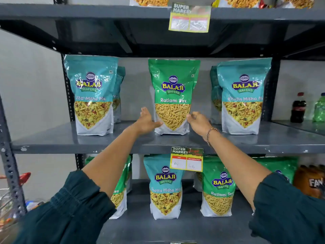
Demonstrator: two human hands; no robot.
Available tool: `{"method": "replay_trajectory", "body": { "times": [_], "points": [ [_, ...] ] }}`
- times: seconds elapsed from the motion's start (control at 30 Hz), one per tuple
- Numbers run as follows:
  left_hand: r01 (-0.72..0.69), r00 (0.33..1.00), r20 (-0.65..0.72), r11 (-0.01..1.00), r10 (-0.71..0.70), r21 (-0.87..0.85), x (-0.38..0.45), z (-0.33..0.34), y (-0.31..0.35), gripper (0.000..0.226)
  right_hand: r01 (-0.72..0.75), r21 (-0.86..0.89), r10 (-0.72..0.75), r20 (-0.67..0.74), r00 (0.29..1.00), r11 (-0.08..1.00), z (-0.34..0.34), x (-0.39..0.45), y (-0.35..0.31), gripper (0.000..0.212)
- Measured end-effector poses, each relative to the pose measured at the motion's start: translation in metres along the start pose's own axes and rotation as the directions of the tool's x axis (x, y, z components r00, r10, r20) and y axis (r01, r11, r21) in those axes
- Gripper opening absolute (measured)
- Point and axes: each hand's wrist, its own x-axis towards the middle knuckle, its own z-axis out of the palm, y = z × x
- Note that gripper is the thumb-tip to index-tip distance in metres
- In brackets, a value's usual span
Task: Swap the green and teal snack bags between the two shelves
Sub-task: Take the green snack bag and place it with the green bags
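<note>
1. Grey metal shelves fill my view, with a pale wall behind them; the upper shelf (52, 143) carries one row of snack bags and the lower shelf (184, 228) carries another row.
2. On the upper shelf, the green bag (173, 95) stands upright in the middle, between a teal bag on the left (92, 95) and a teal bag on the right (243, 95). More teal bags stand behind these two.
3. My left hand (146, 122) is at the lower left edge of the green bag, palm open, fingers spread, and the thumb touches the white bottom part of the bag.
4. My right hand (198, 122) is at the lower right edge of the same bag, fingers loosely curled and not closed around anything. I cannot tell if they touch the bag.
5. Neither hand clamps the bag; it stands on the shelf by itself.
6. On the lower shelf, one teal bag (165, 187) stands in the middle, with a green bag at its right (219, 189) and another green bag at its left (121, 194), partly hidden by my left arm.
7. A price tag (186, 159) hangs from the front edge of the upper shelf.
8. At far right, two drink bottles (298, 108) stand on a neighbouring shelf.
</note>
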Motion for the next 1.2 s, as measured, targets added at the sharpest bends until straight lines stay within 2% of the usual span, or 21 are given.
{"method": "replay_trajectory", "body": {
  "times": [0.1, 0.13, 0.2, 0.27, 0.37, 0.5, 0.73, 1.03, 1.2],
  "points": [
    [0.003, 0.999, 0.033, 0.994, 0.001, -0.113, 0.012, 0.006, -0.003, 0.117, -0.028, 0.198, 0.020, 0.045, 0.999, 0.980, 0.005, 0.014, 0.005, 0.022],
    [-0.004, 1.000, 0.016, 0.987, 0.007, -0.159, 0.011, 0.008, -0.002, 0.106, -0.025, 0.247, 0.010, 0.062, 0.998, 0.969, 0.006, 0.018, 0.006, 0.028],
    [-0.046, 0.996, -0.084, 0.984, 0.033, -0.170, 0.016, 0.015, -0.003, 0.063, -0.020, 0.260, 0.008, 0.048, 0.999, 0.965, 0.010, 0.025, 0.010, 0.035],
    [-0.085, 0.978, -0.201, 0.988, 0.057, -0.132, 0.019, 0.017, -0.001, 0.046, -0.015, 0.267, 0.025, -0.031, 0.999, 0.964, 0.010, 0.029, 0.014, 0.037],
    [-0.095, 0.959, -0.278, 0.984, 0.049, -0.152, 0.015, 0.016, 0.000, 0.052, -0.021, 0.335, 0.047, -0.070, 0.996, 0.942, 0.004, 0.028, 0.015, 0.042],
    [-0.112, 0.954, -0.298, 0.969, 0.044, -0.218, -0.009, 0.011, 0.003, 0.057, -0.032, 0.436, 0.069, -0.069, 0.995, 0.899, -0.001, 0.010, 0.010, 0.043],
    [-0.156, 0.942, -0.330, 0.944, 0.054, -0.291, -0.070, -0.006, 0.005, 0.063, 0.013, 0.453, 0.028, -0.084, 0.996, 0.891, -0.017, -0.054, -0.020, 0.040],
    [-0.222, 0.930, -0.351, 0.926, 0.107, -0.306, -0.162, -0.020, 0.011, 0.054, 0.062, 0.477, -0.014, -0.103, 0.995, 0.876, -0.032, -0.140, -0.056, 0.039],
    [-0.207, 0.941, -0.324, 0.927, 0.100, -0.313, -0.218, -0.008, -0.011, 0.046, 0.022, 0.525, 0.007, -0.053, 0.999, 0.851, -0.014, -0.196, -0.042, 0.031]
  ]
}}
